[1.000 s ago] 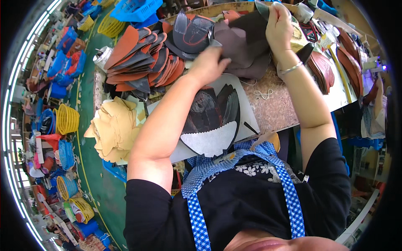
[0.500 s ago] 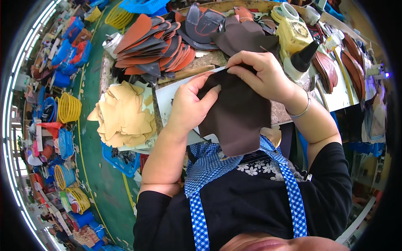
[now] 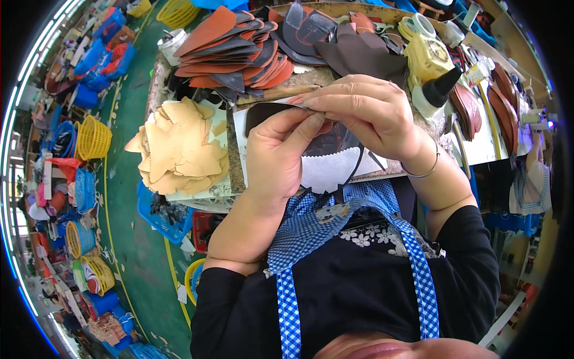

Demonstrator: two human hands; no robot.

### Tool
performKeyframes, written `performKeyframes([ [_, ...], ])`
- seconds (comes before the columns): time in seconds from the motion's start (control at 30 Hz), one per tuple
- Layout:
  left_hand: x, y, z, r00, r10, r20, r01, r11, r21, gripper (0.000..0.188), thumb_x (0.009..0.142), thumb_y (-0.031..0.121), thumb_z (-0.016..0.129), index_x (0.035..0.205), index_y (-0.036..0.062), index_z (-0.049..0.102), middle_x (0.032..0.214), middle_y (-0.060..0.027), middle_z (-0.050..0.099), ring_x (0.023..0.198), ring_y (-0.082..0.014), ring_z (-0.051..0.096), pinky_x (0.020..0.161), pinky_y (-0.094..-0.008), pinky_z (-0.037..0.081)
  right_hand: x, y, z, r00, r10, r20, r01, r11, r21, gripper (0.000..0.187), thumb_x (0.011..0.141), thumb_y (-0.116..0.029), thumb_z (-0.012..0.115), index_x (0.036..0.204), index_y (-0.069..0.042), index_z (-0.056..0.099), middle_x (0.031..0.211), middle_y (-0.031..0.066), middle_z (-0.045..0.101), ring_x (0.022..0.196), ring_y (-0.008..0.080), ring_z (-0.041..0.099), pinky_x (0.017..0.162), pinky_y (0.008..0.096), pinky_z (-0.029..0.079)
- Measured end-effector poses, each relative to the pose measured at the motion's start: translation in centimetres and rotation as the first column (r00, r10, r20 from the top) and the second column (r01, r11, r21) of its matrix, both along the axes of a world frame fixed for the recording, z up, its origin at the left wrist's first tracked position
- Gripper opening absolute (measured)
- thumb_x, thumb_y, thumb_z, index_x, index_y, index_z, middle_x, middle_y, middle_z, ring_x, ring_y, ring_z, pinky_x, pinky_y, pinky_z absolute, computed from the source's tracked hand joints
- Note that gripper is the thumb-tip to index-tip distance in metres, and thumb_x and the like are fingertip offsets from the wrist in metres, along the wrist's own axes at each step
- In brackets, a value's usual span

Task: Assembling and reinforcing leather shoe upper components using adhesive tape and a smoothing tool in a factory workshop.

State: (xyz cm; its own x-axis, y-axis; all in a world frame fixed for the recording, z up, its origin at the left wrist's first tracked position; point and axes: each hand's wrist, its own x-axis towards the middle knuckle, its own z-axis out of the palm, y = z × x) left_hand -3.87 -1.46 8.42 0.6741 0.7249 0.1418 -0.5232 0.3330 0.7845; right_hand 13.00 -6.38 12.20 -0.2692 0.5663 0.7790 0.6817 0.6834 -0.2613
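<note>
My left hand [image 3: 276, 146] and my right hand [image 3: 373, 110] meet over the near edge of the bench, fingers pinched together. Between them they grip a dark brown leather piece [image 3: 263, 112], seen almost edge-on; most of it is hidden by my fingers. Below the hands appears a white piece with a zigzag edge [image 3: 329, 170], next to a dark strip. I cannot tell whether it is joined to the leather. More dark brown leather pieces [image 3: 365, 55] lie beyond my right hand.
Left of my hands is a pile of tan cut pieces [image 3: 179, 143]. Behind stands a stack of orange and grey pieces [image 3: 230, 54]. A bottle with a black cone tip [image 3: 442, 87] and a yellowish block [image 3: 429, 55] are at right. A blue basket [image 3: 164, 218] sits below the bench.
The leather piece has turned from hanging broad and flat to nearly edge-on. My hands have come together, and the white zigzag-edged piece has come into sight beneath them.
</note>
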Motion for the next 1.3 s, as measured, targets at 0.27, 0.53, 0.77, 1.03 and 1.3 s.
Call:
performKeyframes([
  [0.27,0.7,-0.9,-0.4,0.987,0.087,0.133,-0.104,0.986,0.133,0.015,0.088,-0.002,0.058,0.103,-0.0058,0.062,0.102,-0.0135,0.065,0.09,-0.0183,0.063,0.084,-0.0294,0.05,-1.1,-1.9,-1.0,0.962,-0.03,-0.271,-0.004,0.992,-0.123,0.028,0.078,0.009,0.062,0.104,0.001,0.065,0.095,0.0146,0.064,0.095,0.0276,0.065,0.079,0.0344,0.053],
  [0.53,0.8,-0.7,-0.9,0.97,0.242,-0.02,-0.209,0.873,0.441,0.018,0.088,-0.002,0.06,0.106,-0.0071,0.062,0.1,-0.0084,0.065,0.089,-0.0109,0.06,0.08,-0.0233,0.048,-0.4,-2.4,0.2,0.961,-0.261,0.09,0.25,0.961,0.117,0.029,0.071,-0.003,0.069,0.099,-0.002,0.068,0.094,0.0122,0.067,0.086,0.0259,0.066,0.073,0.0342,0.052],
  [0.77,1.2,-1.6,0.0,0.944,0.323,-0.063,-0.276,0.881,0.385,0.013,0.087,-0.001,0.061,0.098,-0.008,0.064,0.091,-0.0109,0.067,0.082,-0.0105,0.061,0.078,-0.0215,0.048,-0.3,-2.2,-0.6,0.981,-0.196,-0.009,0.196,0.976,0.092,0.03,0.068,-0.001,0.071,0.098,-0.002,0.068,0.092,0.0103,0.065,0.082,0.0256,0.064,0.072,0.0347,0.051],
  [1.03,0.8,-1.1,-0.8,0.862,0.451,-0.232,-0.24,0.765,0.597,0.012,0.08,-0.001,0.065,0.092,-0.0041,0.066,0.086,-0.0099,0.068,0.076,-0.0111,0.062,0.07,-0.0241,0.049,-0.9,-2.9,-1.1,0.949,-0.307,0.07,0.301,0.95,0.088,0.028,0.067,-0.003,0.071,0.095,-0.003,0.067,0.092,0.011,0.064,0.075,0.0249,0.063,0.065,0.0341,0.052],
  [1.3,2.0,-0.5,-0.7,0.993,0.117,-0.02,-0.111,0.978,0.178,0.01,0.075,-0.004,0.06,0.078,-0.0008,0.052,0.078,-0.0059,0.061,0.067,-0.0098,0.056,0.066,-0.026,0.049,-0.3,-2.6,-1.5,0.652,-0.49,-0.579,-0.12,0.687,-0.717,0.01,0.075,0.003,0.063,0.084,0.002,0.065,0.078,0.0076,0.066,0.068,0.0106,0.062,0.062,0.0241,0.049],
])
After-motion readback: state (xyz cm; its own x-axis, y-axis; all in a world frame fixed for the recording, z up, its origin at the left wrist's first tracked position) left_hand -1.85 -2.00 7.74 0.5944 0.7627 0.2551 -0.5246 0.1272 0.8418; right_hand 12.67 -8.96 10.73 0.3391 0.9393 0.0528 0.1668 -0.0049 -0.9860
